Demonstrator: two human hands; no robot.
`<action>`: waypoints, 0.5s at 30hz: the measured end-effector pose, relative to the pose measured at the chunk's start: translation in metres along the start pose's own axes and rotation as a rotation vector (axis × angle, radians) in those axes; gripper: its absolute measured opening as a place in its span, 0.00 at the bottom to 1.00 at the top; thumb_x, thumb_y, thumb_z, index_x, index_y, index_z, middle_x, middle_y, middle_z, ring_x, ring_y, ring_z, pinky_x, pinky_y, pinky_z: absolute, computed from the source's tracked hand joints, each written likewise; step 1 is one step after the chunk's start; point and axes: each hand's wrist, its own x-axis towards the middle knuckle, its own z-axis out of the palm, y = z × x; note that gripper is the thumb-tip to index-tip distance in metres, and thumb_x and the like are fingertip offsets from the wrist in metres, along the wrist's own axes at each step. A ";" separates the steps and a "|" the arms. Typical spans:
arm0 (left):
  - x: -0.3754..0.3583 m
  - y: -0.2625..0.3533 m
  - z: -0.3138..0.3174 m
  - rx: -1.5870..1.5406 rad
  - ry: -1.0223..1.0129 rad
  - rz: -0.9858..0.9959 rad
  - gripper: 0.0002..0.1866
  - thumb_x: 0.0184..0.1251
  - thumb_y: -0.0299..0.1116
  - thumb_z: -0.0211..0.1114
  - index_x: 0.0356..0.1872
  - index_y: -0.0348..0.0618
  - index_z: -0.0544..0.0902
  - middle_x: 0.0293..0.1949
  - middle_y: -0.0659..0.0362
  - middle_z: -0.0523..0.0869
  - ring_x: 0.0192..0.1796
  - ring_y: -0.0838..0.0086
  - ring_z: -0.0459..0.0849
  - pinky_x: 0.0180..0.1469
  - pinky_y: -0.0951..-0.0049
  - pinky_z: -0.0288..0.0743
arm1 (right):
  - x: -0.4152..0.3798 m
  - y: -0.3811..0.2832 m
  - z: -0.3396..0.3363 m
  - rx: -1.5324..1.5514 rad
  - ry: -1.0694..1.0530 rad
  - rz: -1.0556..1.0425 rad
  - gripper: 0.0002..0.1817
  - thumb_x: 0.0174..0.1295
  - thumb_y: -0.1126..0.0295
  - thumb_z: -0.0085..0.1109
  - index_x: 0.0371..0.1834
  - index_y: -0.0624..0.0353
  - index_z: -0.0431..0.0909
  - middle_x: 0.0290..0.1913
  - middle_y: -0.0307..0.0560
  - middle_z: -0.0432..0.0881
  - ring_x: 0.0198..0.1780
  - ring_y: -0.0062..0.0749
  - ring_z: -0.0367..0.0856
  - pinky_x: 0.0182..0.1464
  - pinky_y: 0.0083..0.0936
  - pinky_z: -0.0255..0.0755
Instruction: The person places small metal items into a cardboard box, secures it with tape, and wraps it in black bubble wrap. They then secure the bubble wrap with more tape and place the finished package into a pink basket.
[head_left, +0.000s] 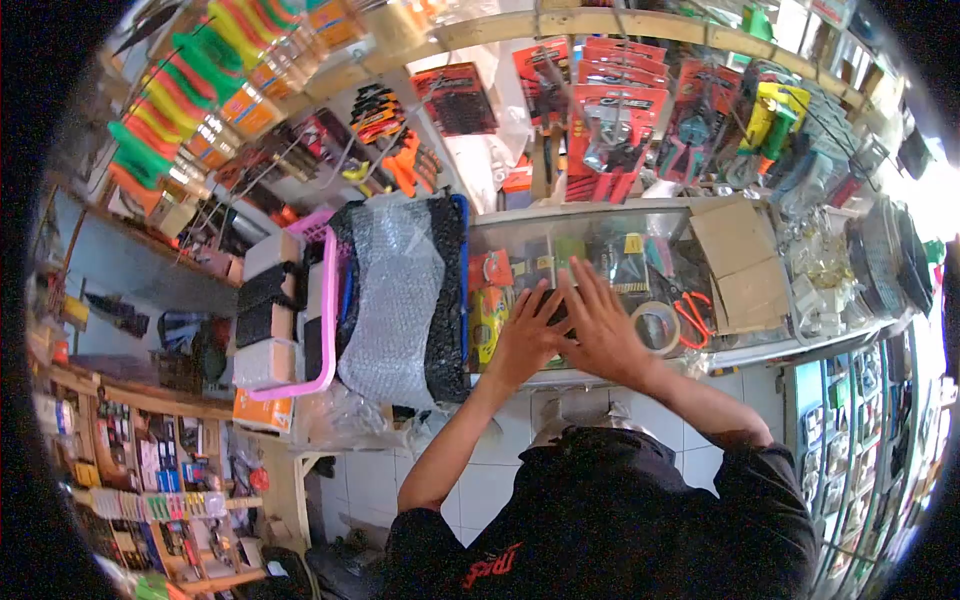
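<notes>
My left hand (528, 342) is over the front part of a glass-topped counter (520, 228), its fingers stretched forward. Beside it, my right hand (604, 335) lies palm down with fingers spread, its thumb side close against the left hand. A small dark patch (553, 306) shows between the fingers of both hands; I cannot tell whether it is an object on the glass or something below it. Just right of my right hand sits a roll of tape (656, 328). Next to the roll are scissors with orange handles (693, 320).
Left of the hands stands a blue-edged basket with bubble wrap (392, 290) and black plastic, beside a pink basket (332, 330). Folded cardboard (742, 265) covers the counter's right part. Carded tools (615, 130) hang above the back edge; shelves (160, 450) stand at left.
</notes>
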 end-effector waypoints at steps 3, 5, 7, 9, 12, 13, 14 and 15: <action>-0.003 -0.008 0.017 -0.075 0.082 0.012 0.25 0.67 0.41 0.66 0.67 0.60 0.82 0.78 0.56 0.68 0.82 0.48 0.59 0.81 0.44 0.55 | -0.008 -0.002 0.046 -0.019 0.033 0.044 0.48 0.71 0.43 0.56 0.81 0.69 0.54 0.83 0.68 0.54 0.84 0.61 0.50 0.83 0.56 0.46; -0.003 -0.007 0.015 -0.101 0.090 0.001 0.22 0.66 0.39 0.66 0.63 0.59 0.85 0.76 0.55 0.72 0.82 0.48 0.60 0.80 0.43 0.55 | -0.019 -0.004 0.058 -0.132 0.053 0.026 0.46 0.74 0.40 0.49 0.80 0.71 0.57 0.82 0.67 0.56 0.84 0.58 0.54 0.83 0.54 0.43; 0.001 0.001 0.001 -0.099 0.109 -0.008 0.22 0.67 0.40 0.66 0.62 0.56 0.87 0.72 0.54 0.77 0.79 0.46 0.65 0.79 0.43 0.57 | -0.025 -0.002 0.058 -0.107 0.120 0.014 0.46 0.74 0.39 0.45 0.79 0.72 0.58 0.82 0.67 0.57 0.83 0.57 0.56 0.84 0.54 0.42; 0.005 0.007 -0.004 -0.126 0.102 -0.028 0.21 0.67 0.41 0.66 0.61 0.55 0.87 0.71 0.54 0.78 0.78 0.46 0.67 0.79 0.43 0.57 | -0.028 -0.005 0.056 -0.096 0.107 0.065 0.46 0.75 0.38 0.45 0.80 0.71 0.58 0.82 0.65 0.59 0.83 0.55 0.56 0.84 0.54 0.42; 0.001 0.004 0.007 -0.089 0.173 0.009 0.18 0.70 0.41 0.66 0.58 0.55 0.89 0.73 0.56 0.77 0.77 0.47 0.69 0.78 0.43 0.58 | -0.037 -0.007 0.056 -0.098 0.136 0.103 0.48 0.73 0.36 0.49 0.80 0.70 0.59 0.82 0.63 0.58 0.84 0.54 0.56 0.83 0.58 0.39; 0.001 0.004 0.008 -0.089 0.185 0.005 0.18 0.70 0.41 0.66 0.58 0.55 0.89 0.74 0.56 0.77 0.77 0.47 0.69 0.78 0.43 0.58 | -0.044 -0.008 0.060 -0.134 0.139 0.121 0.49 0.71 0.36 0.51 0.81 0.69 0.58 0.82 0.62 0.58 0.84 0.54 0.55 0.83 0.60 0.38; 0.002 0.004 0.004 -0.074 0.168 0.029 0.19 0.70 0.42 0.68 0.60 0.55 0.89 0.75 0.58 0.75 0.77 0.48 0.69 0.78 0.42 0.58 | -0.054 -0.010 0.066 -0.170 0.138 0.141 0.50 0.70 0.36 0.54 0.81 0.68 0.58 0.82 0.61 0.58 0.84 0.53 0.55 0.83 0.62 0.37; 0.002 0.004 0.004 -0.072 0.170 0.034 0.20 0.69 0.42 0.69 0.61 0.55 0.88 0.76 0.58 0.75 0.77 0.48 0.69 0.77 0.42 0.58 | -0.063 -0.011 0.072 -0.206 0.135 0.160 0.51 0.68 0.36 0.56 0.81 0.68 0.57 0.83 0.60 0.59 0.85 0.52 0.54 0.83 0.64 0.36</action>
